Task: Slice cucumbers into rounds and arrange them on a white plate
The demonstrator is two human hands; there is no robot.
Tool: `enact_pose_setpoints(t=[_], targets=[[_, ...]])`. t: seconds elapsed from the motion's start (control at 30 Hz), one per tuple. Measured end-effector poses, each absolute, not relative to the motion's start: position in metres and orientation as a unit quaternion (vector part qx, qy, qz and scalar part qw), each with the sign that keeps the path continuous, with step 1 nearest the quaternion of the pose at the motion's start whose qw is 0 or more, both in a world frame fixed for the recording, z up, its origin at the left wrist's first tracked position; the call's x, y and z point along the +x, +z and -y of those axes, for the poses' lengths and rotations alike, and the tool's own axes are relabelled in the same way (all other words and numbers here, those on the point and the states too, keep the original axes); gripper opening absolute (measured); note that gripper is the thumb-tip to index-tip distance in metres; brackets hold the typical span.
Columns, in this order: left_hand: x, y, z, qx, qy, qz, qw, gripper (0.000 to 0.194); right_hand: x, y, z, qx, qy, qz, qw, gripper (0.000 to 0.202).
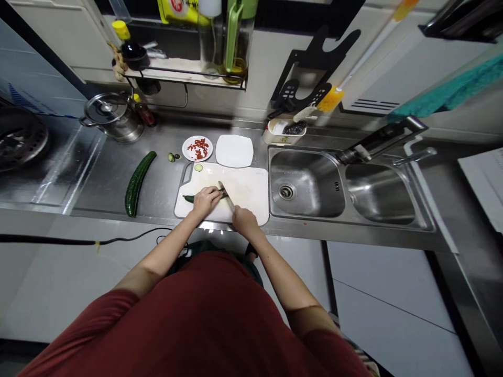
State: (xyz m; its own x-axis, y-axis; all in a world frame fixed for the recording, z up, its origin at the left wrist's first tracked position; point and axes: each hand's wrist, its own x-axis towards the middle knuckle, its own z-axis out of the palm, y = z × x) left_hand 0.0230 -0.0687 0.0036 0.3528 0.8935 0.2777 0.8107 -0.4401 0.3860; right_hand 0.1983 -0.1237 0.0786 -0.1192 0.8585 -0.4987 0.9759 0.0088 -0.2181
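Note:
On a white cutting board (251, 196), my left hand (207, 202) presses down on a dark green cucumber piece (189, 199), its fingers closed over it. My right hand (244, 221) grips a knife (227, 196), whose blade meets the cucumber just right of my left fingertips. A pale round cucumber slice (198, 167) lies at the board's upper left. Behind the board sit a white plate of chopped red pieces (197, 148) and a bare white square plate (234, 151). A whole cucumber (139, 183) rests on the steel counter to the left, near some small green end pieces (173, 157).
To the right is a double sink (306, 180) with a faucet (415, 156). A lidded steel pot (113, 116) and a small sauce bottle (144, 111) stand at the back left. Above hangs a shelf (184, 73) of bottles. A holder (283, 133) stands behind the sink.

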Motion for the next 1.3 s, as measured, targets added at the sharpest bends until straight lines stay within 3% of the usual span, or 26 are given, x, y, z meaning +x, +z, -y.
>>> enact_pose_setpoints(t=[1.3], targets=[[0.023, 0.001, 0.068, 0.819, 0.22, -0.521, 0.094, 0.031, 0.176, 0.07, 0.092, 0.648, -0.241, -0.717, 0.083, 0.028]])
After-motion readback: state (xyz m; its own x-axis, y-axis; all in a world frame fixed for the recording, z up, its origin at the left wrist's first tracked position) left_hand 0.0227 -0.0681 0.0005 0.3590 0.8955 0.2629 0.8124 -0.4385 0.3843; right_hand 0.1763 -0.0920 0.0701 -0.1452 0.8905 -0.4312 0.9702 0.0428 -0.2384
